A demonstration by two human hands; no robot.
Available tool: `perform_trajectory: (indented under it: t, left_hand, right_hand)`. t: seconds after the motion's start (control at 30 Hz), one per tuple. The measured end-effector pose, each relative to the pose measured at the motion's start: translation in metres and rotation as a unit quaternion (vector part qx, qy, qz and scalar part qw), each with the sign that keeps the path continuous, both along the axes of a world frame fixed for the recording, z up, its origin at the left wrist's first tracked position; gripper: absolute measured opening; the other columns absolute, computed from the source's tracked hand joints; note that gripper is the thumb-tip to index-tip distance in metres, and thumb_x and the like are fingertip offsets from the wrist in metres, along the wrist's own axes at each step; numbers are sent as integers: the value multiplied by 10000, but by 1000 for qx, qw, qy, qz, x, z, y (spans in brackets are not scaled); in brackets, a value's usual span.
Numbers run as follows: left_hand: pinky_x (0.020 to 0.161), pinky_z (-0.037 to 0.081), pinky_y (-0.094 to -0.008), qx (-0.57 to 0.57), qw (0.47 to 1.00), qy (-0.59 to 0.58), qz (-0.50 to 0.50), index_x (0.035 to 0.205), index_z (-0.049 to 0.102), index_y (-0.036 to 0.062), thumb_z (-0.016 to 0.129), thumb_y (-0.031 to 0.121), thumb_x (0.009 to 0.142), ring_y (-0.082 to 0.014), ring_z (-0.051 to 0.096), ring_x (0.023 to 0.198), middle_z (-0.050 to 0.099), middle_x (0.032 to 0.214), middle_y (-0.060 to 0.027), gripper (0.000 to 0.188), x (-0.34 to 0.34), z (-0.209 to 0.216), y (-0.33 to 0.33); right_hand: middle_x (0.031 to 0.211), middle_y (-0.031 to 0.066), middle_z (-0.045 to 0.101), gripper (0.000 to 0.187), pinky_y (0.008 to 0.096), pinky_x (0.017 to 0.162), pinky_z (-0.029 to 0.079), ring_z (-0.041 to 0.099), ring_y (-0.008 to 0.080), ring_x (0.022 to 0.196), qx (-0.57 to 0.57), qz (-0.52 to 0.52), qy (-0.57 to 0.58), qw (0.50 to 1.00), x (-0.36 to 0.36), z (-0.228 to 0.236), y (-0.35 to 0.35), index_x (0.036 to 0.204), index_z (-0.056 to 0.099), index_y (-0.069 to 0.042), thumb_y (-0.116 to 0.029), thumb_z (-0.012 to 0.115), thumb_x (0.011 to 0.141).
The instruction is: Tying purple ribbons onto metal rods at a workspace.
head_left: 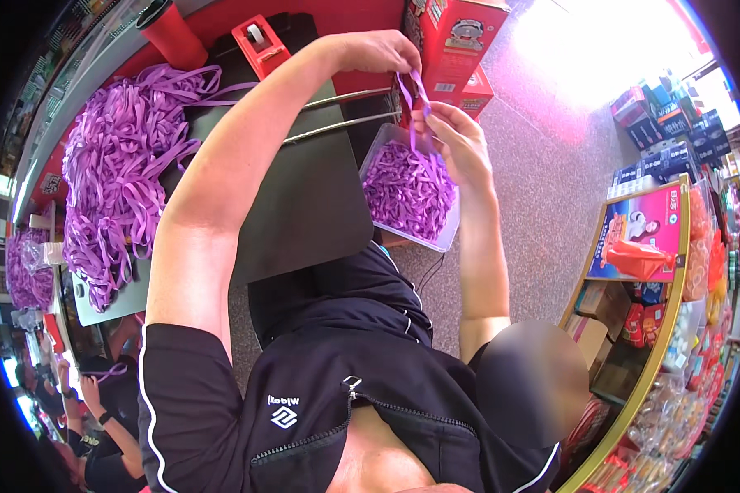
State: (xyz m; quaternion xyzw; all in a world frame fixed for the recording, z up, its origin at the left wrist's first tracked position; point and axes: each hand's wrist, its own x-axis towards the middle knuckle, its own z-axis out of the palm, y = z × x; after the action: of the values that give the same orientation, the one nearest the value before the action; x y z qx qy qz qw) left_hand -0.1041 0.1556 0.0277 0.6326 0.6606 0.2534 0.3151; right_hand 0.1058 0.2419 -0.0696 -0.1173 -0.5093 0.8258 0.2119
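Note:
A purple ribbon (422,92) stretches between my hands in a narrow loop. My left hand (380,52), reaching out farther, pinches its upper end. Lower and to the right, my right hand (459,141) closes its thumb and fingers on the ribbon, and a tail of it hangs below. Beneath the ribbon stands a clear plastic bin (448,240) filled with purple ribbons (407,193). Two thin metal rods (341,126) stick out from the dark table toward my hands. The fingertips of my left hand are partly hidden.
A large heap of purple ribbon (123,172) covers the left of the dark table (304,218). Behind it are a red tape dispenser (261,45) and a red cylinder (171,34). Red boxes (452,49) stand beyond my hands. Shelves with goods (633,304) line the right.

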Motion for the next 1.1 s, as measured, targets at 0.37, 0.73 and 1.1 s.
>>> perform_trajectory:
  t: [0.37, 0.73, 1.1]
  left_hand:
    - [864, 416, -320, -37, 982, 122, 137, 968, 628, -18, 469, 108, 839, -247, 536, 972, 564, 1013, -144, 241, -26, -21, -61]
    - [839, 494, -356, 161, 935, 204, 242, 979, 651, -23, 527, 51, 827, -280, 638, 911, 646, 964, -156, 209, 26, -13, -82]
    - [1005, 393, -373, 197, 955, 159, 157, 1010, 679, 65, 524, 13, 841, -322, 480, 1195, 510, 1283, -160, 236, 26, -46, -83]
  right_hand:
    - [872, 104, 692, 147, 192, 682, 506, 645, 106, 768, -10, 16, 27, 999, -53, -27, -8, 996, 631, -17, -87, 658, 870]
    - [776, 103, 695, 196, 271, 659, 499, 645, 122, 692, 466, -149, -113, 865, -32, 40, -42, 961, 698, -43, -167, 690, 809]
    - [866, 129, 699, 189, 191, 603, 489, 614, 88, 653, 70, -129, -8, 989, -35, 7, -72, 1028, 608, 39, -101, 612, 902]
